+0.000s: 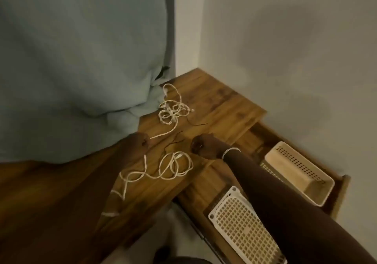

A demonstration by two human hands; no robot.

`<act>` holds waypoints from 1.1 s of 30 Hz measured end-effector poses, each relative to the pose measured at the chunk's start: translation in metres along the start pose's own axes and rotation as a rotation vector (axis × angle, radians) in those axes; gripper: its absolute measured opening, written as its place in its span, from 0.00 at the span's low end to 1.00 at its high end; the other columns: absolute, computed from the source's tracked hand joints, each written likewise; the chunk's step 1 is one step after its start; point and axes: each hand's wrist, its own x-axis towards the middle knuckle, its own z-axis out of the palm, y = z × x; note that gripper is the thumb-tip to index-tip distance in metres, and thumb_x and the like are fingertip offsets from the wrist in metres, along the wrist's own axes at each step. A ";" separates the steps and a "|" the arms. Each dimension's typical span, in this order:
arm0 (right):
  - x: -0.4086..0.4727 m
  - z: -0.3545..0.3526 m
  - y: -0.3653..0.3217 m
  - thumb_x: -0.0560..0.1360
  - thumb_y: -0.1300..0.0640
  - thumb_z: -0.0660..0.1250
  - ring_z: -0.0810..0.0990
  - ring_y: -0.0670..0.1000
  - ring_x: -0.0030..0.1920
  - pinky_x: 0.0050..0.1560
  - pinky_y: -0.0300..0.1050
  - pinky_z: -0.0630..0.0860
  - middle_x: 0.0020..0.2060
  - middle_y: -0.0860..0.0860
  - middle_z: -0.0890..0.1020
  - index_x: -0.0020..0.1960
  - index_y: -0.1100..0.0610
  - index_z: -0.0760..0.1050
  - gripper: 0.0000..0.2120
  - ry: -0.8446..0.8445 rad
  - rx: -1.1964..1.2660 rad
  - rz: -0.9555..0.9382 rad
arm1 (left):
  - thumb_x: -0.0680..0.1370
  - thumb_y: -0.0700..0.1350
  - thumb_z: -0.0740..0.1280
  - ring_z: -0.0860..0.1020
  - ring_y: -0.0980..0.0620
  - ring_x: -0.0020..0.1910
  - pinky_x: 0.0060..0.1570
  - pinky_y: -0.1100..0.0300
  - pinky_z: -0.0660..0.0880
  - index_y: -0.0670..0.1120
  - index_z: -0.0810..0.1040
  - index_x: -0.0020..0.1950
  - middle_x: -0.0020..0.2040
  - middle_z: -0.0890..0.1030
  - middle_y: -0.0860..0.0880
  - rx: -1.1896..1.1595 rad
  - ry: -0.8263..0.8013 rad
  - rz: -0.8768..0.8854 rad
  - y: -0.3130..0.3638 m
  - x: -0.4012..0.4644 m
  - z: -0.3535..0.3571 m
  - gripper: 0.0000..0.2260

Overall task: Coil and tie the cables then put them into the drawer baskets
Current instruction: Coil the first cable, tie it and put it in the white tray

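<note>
Two white cables lie on the wooden tabletop [224,108]. The far cable [172,112] is a loose tangle near the blue cloth, and its tail runs down to end right by my left hand [138,141]. The near cable [175,166] lies in slack loops in front of both hands and trails off toward the left front edge. My right hand [204,147] is closed in a fist just right of those loops. A thin dark tie [175,140] lies between the two fists. I cannot tell whether either hand pinches it.
Below the tabletop at the right, an open wooden drawer [344,184] holds a beige perforated basket [299,170] and a white lattice basket [240,229]. A blue cloth [81,70] covers the table's left side. A second dark tie [196,124] lies near the far cable. Walls close off the corner.
</note>
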 end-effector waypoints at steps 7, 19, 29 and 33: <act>0.028 0.059 -0.017 0.73 0.58 0.73 0.81 0.53 0.49 0.50 0.44 0.75 0.53 0.55 0.83 0.54 0.60 0.79 0.11 -0.033 0.100 0.010 | 0.69 0.41 0.62 0.82 0.47 0.48 0.52 0.54 0.77 0.45 0.83 0.47 0.48 0.84 0.46 -0.165 -0.081 -0.059 -0.036 -0.051 0.032 0.12; 0.094 0.068 -0.046 0.71 0.55 0.76 0.77 0.56 0.60 0.59 0.44 0.72 0.60 0.55 0.78 0.64 0.55 0.78 0.22 -0.187 -0.264 -0.014 | 0.73 0.40 0.74 0.80 0.64 0.40 0.41 0.68 0.76 0.55 0.78 0.45 0.41 0.82 0.57 -0.470 0.154 -0.204 -0.103 -0.057 -0.003 0.11; 0.082 0.073 -0.007 0.76 0.50 0.71 0.77 0.58 0.63 0.59 0.48 0.74 0.64 0.59 0.77 0.67 0.60 0.73 0.25 0.058 -0.072 0.598 | 0.77 0.42 0.68 0.79 0.61 0.43 0.43 0.65 0.77 0.48 0.80 0.51 0.43 0.81 0.56 -0.476 0.027 0.065 -0.059 -0.018 -0.001 0.04; 0.076 0.104 0.005 0.79 0.48 0.65 0.80 0.57 0.53 0.44 0.46 0.74 0.56 0.58 0.81 0.61 0.62 0.75 0.19 0.075 0.038 0.767 | 0.78 0.40 0.67 0.78 0.62 0.44 0.42 0.68 0.76 0.48 0.79 0.54 0.45 0.80 0.56 -0.467 -0.004 0.046 -0.045 -0.016 0.008 0.06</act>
